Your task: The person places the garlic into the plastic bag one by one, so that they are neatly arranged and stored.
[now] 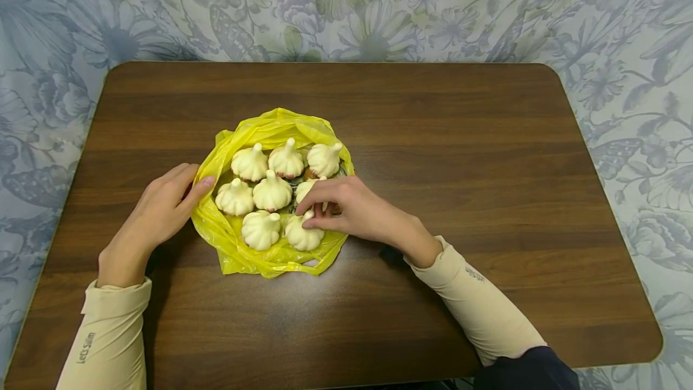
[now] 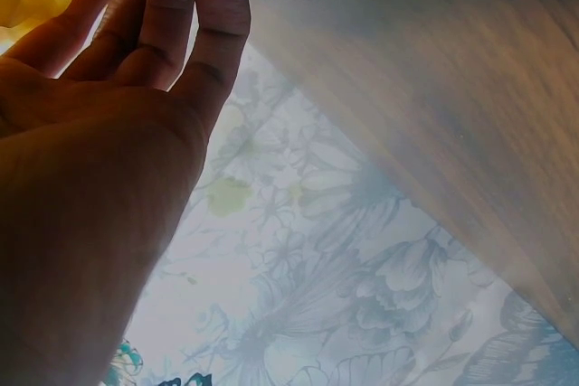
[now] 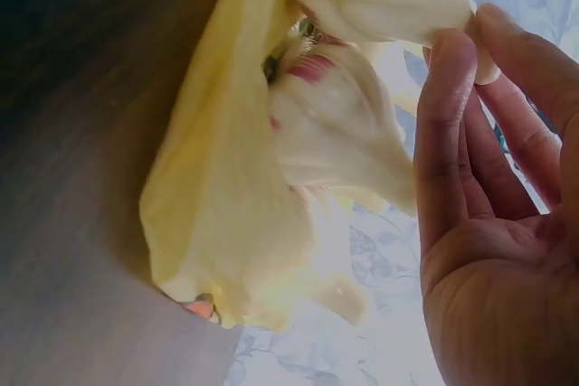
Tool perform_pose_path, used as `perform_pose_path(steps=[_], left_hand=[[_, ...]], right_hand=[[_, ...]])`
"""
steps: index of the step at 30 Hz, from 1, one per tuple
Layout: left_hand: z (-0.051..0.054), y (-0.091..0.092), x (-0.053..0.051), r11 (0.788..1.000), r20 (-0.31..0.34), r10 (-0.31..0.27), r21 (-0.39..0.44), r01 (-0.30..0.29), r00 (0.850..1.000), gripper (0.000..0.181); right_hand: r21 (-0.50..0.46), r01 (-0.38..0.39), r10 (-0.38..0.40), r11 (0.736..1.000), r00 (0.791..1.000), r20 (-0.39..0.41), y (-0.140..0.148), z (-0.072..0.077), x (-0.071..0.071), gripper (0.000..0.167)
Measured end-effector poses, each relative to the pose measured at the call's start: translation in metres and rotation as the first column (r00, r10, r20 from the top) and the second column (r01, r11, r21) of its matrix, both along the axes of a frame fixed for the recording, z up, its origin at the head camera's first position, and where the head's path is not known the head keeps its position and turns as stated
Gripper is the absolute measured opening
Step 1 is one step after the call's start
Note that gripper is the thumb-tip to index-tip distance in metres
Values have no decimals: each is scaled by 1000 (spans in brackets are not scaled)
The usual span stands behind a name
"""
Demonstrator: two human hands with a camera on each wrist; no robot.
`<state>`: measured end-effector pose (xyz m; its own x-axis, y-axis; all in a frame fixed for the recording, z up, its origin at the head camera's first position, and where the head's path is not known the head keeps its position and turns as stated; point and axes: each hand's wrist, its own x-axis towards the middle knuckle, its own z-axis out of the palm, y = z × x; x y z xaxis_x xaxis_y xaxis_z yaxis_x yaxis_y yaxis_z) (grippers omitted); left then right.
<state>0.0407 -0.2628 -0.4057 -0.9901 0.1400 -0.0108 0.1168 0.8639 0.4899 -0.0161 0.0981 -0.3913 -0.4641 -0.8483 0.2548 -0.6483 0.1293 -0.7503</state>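
A yellow plastic bag (image 1: 238, 263) lies spread on the table with its mouth wide apart. Several creamy-white garlic bulbs sit inside, among them one garlic bulb (image 1: 272, 191) in the middle and another (image 1: 325, 160) at the upper right. My left hand (image 1: 168, 200) grips the bag's left rim, its thumb over the plastic and its fingertips hidden behind. The right hand (image 1: 352, 209) reaches over the bag's right side, pinching the stem of the lower right garlic bulb (image 1: 305, 236). In the right wrist view, thumb and finger meet on that stem; reddish streaks mark the bulb's base.
Brown wood-look table (image 1: 460, 155) surrounds the bag, with rounded corners. Light floral-patterned covering (image 1: 373, 11) shows beyond its edges. Between the bulbs, small orange and dark bits are too hidden to identify.
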Motion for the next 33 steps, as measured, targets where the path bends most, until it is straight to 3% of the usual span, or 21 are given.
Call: perform_pose_path(steps=[5,10,17,24,27,31,33], left_hand=[[1,0,0,1000,11,3,5,-3,1000,43],[1,0,0,1000,27,6,13,-6,1000,45],[1,0,1,1000,11,2,12,-2,1000,44],[2,0,-1,1000,11,0,15,0,1000,44],[2,0,-1,1000,14,1,17,-1,1000,45],[2,0,0,1000,25,7,17,-7,1000,46],[2,0,0,1000,29,9,17,-10,1000,46]], right_hand=[[-50,16,-17,999,1000,-17,4,6,-1,16],[-122,100,-105,987,994,-38,12,11,-6,10],[-185,271,-291,945,953,-88,21,11,-15,5],[-213,419,-454,882,878,-151,32,5,-22,6],[-211,523,-558,826,811,-174,37,2,-24,10],[-181,669,-693,721,697,-185,46,-2,-29,18],[-160,702,-719,694,669,-186,50,-4,-32,22]])
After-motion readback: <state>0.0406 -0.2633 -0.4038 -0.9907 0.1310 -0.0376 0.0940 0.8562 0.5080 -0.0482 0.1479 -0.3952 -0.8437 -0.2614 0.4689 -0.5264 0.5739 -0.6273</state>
